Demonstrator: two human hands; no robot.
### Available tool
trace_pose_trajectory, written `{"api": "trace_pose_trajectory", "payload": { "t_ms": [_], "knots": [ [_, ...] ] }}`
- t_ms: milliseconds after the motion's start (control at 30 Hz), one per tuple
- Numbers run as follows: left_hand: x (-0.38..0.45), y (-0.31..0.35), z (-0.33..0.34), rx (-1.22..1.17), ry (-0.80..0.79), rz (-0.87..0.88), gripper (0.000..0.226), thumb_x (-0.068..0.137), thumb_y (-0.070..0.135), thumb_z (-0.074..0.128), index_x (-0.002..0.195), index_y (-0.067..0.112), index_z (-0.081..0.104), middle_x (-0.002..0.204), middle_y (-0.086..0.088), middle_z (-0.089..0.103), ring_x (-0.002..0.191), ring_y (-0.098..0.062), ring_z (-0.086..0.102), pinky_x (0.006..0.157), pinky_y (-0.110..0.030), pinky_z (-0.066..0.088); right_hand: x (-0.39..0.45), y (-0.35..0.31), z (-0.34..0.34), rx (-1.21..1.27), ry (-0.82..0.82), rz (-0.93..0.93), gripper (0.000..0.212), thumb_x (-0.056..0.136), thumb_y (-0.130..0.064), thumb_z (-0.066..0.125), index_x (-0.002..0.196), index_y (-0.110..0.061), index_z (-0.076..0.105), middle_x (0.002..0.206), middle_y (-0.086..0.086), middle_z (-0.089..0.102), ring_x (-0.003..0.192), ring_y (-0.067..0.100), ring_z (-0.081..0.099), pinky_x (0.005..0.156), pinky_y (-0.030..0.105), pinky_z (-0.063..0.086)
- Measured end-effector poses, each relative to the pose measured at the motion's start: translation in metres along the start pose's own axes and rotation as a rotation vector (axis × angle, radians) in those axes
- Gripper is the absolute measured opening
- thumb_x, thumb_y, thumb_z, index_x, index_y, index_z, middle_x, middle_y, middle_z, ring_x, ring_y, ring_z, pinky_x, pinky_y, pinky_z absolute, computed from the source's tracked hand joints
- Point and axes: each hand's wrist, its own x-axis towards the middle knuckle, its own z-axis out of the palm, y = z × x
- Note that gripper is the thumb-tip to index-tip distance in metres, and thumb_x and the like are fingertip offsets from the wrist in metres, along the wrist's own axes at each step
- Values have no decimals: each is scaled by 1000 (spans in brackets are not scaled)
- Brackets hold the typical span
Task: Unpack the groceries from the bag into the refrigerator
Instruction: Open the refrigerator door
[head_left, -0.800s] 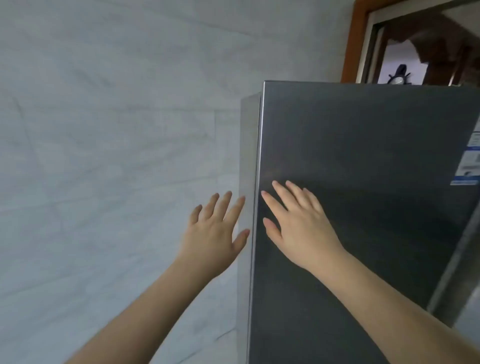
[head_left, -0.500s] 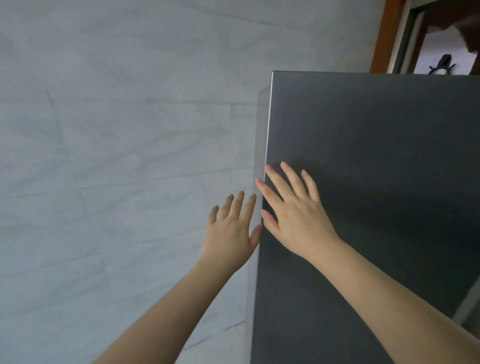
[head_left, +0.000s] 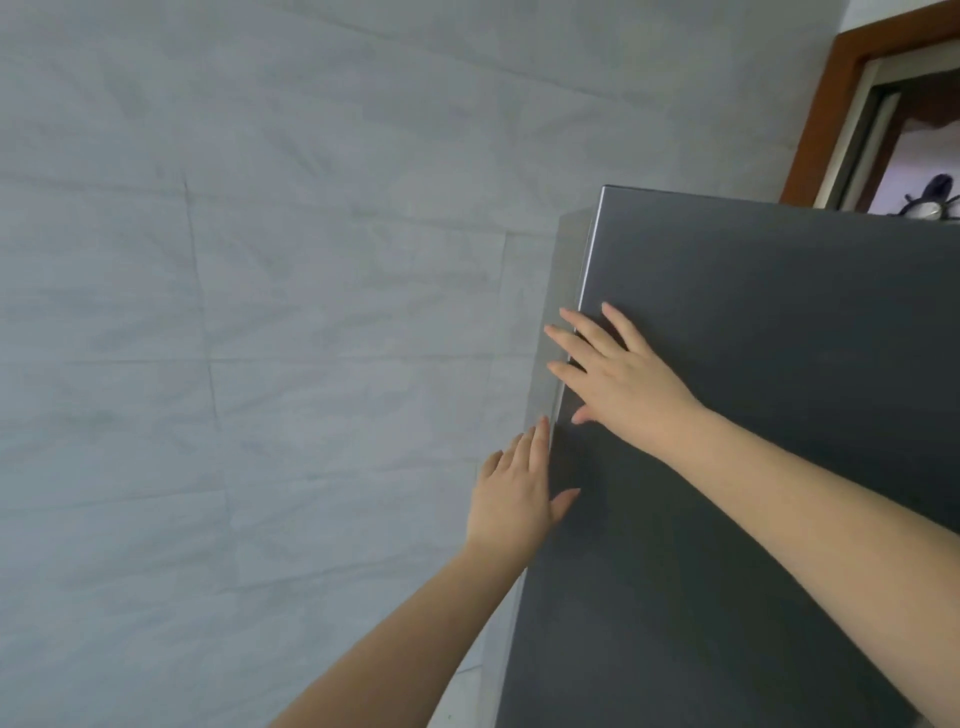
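Observation:
The dark grey refrigerator door (head_left: 779, 364) fills the right half of the head view, closed, with its left edge running down the middle. My right hand (head_left: 618, 379) lies flat on the door near that edge, fingers straight and spread, the fingertips reaching past the edge. Below it, my left hand (head_left: 511, 499) is at the door's left edge with straight fingers along the side and the thumb on the door's front. Neither hand holds anything. No bag or groceries are in view.
A pale grey tiled wall (head_left: 234, 338) stands close to the left of the refrigerator. A brown wooden door frame (head_left: 826, 114) rises at the top right behind it, and a small dark object (head_left: 930, 200) shows above the refrigerator's top.
Both hands have moved to the door's left edge: the right fingertips now reach past it, and the left hand has come up against it. The camera has tilted.

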Motion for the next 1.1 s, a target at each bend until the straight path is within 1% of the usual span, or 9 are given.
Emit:
{"api": "trace_pose_trajectory", "payload": {
  "t_ms": [100,200,333,400,467,767,900,1033,1100],
  "knots": [
    [5,7,6,-57,-118,-47,87,93,53,55,156,10,11,148,-3,48,128,-23,53,105,-34,38,6,3,-1,-98,-41,-97,58,75,-50,72,118,-12,62,136,14,50,141,32,24,118,52,3],
    [12,14,7,-76,-180,-156,78,95,51,52,152,11,17,137,-4,55,112,-28,62,85,-35,45,13,8,-2,-151,-28,-187,58,75,-56,67,115,-14,61,122,10,55,130,32,36,119,48,1],
    [24,13,7,-143,-263,-241,55,92,52,59,122,12,36,114,-7,63,98,-33,64,67,-36,43,24,5,-5,-172,-68,-270,59,74,-56,69,112,-13,60,113,3,58,115,26,49,117,43,16],
    [26,9,6,-218,-287,-252,50,89,51,63,106,14,35,106,-8,63,95,-33,63,64,-36,39,26,4,-6,-178,-68,-275,56,75,-56,68,110,-14,58,107,0,56,106,23,49,108,37,27],
    [27,6,6,-284,-304,-258,49,89,49,64,99,15,30,99,-7,60,91,-34,61,63,-35,35,25,3,-7,-157,-65,-273,52,76,-55,69,107,-15,58,104,-1,55,102,21,49,103,34,30],
    [23,7,0,-385,-277,-247,44,88,42,67,95,16,32,84,1,49,74,-23,47,56,-32,29,26,-5,-26,-111,-160,-163,43,68,-45,79,98,-18,66,99,-5,54,99,17,47,97,29,30],
    [25,6,5,-412,-285,-270,43,88,41,68,98,14,36,85,0,51,76,-25,51,57,-34,35,24,-6,-30,-45,-141,-128,21,83,-17,64,103,-10,65,105,2,57,104,23,48,97,32,30],
    [23,8,3,-405,-286,-278,42,88,40,68,97,14,36,85,-1,52,77,-25,52,58,-34,33,22,-9,-35,-63,-161,-122,20,83,-10,59,103,-10,65,107,3,57,106,24,48,100,32,31],
    [16,7,1,-414,-281,-253,42,88,40,68,96,14,35,81,1,50,75,-24,51,55,-32,32,15,-13,-38,-63,-146,-110,18,80,-9,59,94,-15,67,99,-1,59,100,21,51,96,30,34]
  ]
}}
